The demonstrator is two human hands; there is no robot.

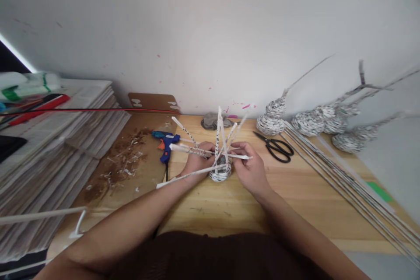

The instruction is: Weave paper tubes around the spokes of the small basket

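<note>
A small round basket woven from rolled newspaper strips sits on the wooden table between my hands. Several paper tubes stick up and outward from its rim. My left hand closes on the basket's left side, around the tube bases, its fingertips partly hidden behind them. On the right, my right hand pinches a paper tube near the rim with thumb and fingers.
A blue glue gun lies to the left, near brown scraps. Black scissors and long paper tubes lie right. Finished-looking woven gourd shapes stand by the wall. Stacked newspapers rise at left; a grey cloth lies behind.
</note>
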